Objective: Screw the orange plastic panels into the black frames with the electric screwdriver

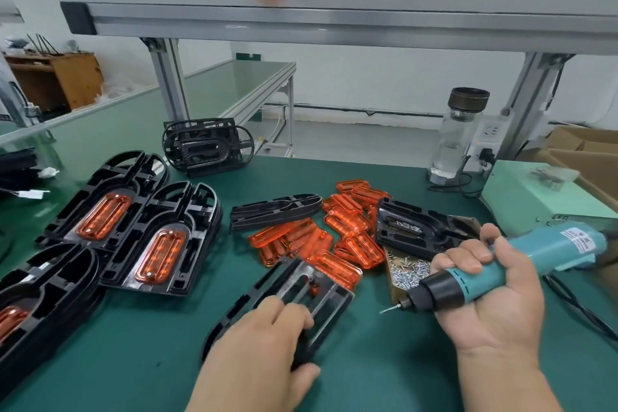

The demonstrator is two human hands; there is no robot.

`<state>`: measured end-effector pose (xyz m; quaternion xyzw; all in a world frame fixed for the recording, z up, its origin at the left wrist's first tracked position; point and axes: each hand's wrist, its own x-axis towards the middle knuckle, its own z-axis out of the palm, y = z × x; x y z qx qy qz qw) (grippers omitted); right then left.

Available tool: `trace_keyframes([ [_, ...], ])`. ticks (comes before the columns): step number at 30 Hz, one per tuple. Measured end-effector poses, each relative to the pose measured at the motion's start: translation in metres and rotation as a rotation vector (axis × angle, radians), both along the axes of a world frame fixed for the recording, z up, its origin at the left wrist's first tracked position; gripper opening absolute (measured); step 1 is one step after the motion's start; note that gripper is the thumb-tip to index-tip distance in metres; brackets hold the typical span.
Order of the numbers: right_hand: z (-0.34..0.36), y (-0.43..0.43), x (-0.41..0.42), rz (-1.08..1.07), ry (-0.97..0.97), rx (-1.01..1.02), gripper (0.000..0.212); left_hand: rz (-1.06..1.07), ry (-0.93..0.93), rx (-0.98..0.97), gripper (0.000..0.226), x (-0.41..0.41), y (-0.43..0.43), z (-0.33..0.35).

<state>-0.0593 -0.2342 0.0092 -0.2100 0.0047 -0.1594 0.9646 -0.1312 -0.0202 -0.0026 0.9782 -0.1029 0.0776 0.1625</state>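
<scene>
My left hand (267, 341) grips a black frame (321, 288) lying tilted on the green mat at front centre; a little orange shows through its slot. My right hand (491, 291) holds the teal electric screwdriver (521, 257), its bit (389, 308) pointing left, just right of the frame and not touching it. Behind the frame lies a loose pile of orange panels (337, 234). A tray of small screws (406, 273) sits next to the screwdriver tip. Stacks of frames with orange panels fitted (157, 237) stand at left.
Empty black frames lie behind the pile (274, 211), at right (418, 227) and at the back (207, 147). A glass bottle (458, 134) and a pale green box (531, 197) stand at right. The screwdriver's cable (582, 308) trails across the mat. A metal shelf (334, 17) hangs overhead.
</scene>
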Motion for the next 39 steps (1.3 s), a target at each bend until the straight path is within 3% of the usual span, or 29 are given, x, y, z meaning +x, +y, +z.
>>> trace_keyframes([
  [3, -0.001, -0.001, 0.000, -0.006, -0.004, 0.003, 0.019, 0.007, 0.022, -0.155, 0.043, 0.009, -0.004, 0.004],
  [6, -0.001, -0.001, 0.000, -0.001, 0.007, 0.009, 0.020, -0.066, -0.080, -0.212, 0.026, 0.036, 0.002, 0.013],
  [8, -0.001, 0.001, 0.001, 0.009, 0.015, 0.017, 0.021, -0.108, -0.108, -0.128, 0.025, 0.061, 0.007, 0.018],
  [14, -0.004, 0.004, 0.003, 0.040, 0.055, 0.017, 0.016, -0.208, 0.212, 0.176, 0.036, 0.110, 0.001, 0.022],
  [17, -0.004, 0.005, 0.004, 0.052, 0.051, 0.003, 0.007, -0.226, 0.258, 0.210, 0.028, 0.117, -0.003, 0.028],
  [23, -0.005, 0.007, 0.004, 0.081, 0.059, 0.007, 0.013, -0.263, 0.248, 0.338, 0.027, 0.120, 0.000, 0.035],
  [26, -0.003, 0.006, 0.002, 0.094, 0.032, 0.007, 0.008, -0.227, 0.215, 0.205, 0.028, 0.116, 0.014, 0.046],
  [28, -0.002, 0.006, 0.002, 0.111, 0.017, 0.019, 0.013, -0.180, 0.242, 0.071, 0.014, 0.116, 0.028, 0.052],
  [36, -0.001, 0.008, -0.001, 0.134, -0.014, 0.056, 0.018, 0.079, 0.507, -0.884, 0.009, 0.083, 0.049, 0.029],
  [39, 0.000, 0.008, -0.002, 0.127, -0.029, 0.043, 0.009, 0.118, 0.618, -1.013, 0.032, 0.064, 0.042, 0.013],
])
